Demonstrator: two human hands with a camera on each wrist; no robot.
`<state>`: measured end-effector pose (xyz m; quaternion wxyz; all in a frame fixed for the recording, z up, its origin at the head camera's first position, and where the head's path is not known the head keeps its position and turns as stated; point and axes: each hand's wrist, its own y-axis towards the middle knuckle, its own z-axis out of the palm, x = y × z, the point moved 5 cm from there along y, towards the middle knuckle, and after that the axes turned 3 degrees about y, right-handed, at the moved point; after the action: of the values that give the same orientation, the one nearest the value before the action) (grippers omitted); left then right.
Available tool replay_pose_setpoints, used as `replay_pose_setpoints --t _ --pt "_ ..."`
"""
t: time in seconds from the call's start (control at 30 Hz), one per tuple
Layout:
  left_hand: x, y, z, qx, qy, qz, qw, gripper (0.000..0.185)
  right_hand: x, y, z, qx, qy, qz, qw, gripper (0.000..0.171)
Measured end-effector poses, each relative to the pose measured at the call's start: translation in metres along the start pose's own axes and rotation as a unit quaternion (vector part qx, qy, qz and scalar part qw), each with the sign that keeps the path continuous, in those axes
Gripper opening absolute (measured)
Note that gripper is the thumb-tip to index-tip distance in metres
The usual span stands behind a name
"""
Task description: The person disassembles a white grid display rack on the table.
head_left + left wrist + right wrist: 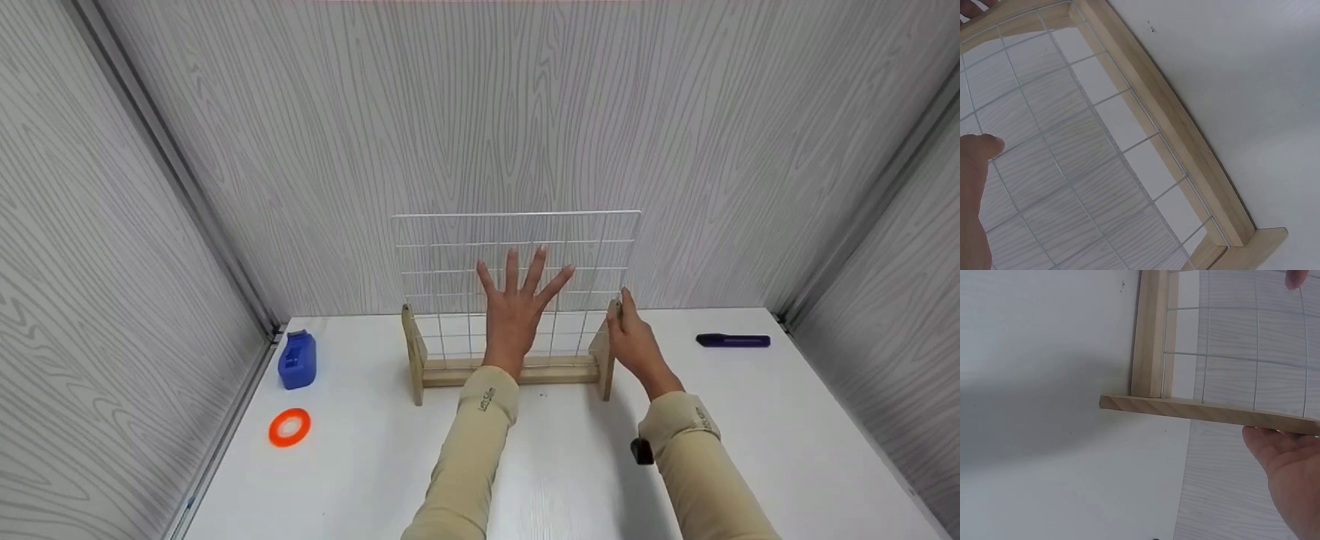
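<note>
— On the white table [570, 480], near the back wall, what stands there?

— A wooden stand [510, 373] with two upright end pieces and a low rail between them. A white wire grid [517, 255] stands upright in it and rises well above the wood.

— What does the left hand [517, 307] do?

— It lies flat against the near face of the grid, close to the middle. The fingers are straight and spread wide, so it grips nothing; it only presses or touches the wires. The left wrist view shows the thumb beside the wires and the rail below.

— And the right hand [636, 341]?

— It is at the right end piece of the stand. The fingers reach up along the wood and touch it; the right wrist view shows the palm just under the board. Whether the fingers curl round the wood, one cannot tell.

— What else is on the table?

— At the left side a blue tape dispenser [298, 360], and nearer to the person an orange tape roll [289, 427]. At the right, well apart from the stand, lies a dark purple marker [733, 340].
</note>
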<state>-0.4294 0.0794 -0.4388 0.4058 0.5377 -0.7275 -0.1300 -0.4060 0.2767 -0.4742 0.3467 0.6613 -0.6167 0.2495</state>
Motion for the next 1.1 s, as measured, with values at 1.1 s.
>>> replay_pose_setpoints --t 1.1 --pt "-0.0068 -0.003 -0.0011 -0.048 0.011 -0.006 0.9988 0.113 -0.0087 -0.0058 0.0085 -0.071 -0.078 0.033 0.994 0.045"
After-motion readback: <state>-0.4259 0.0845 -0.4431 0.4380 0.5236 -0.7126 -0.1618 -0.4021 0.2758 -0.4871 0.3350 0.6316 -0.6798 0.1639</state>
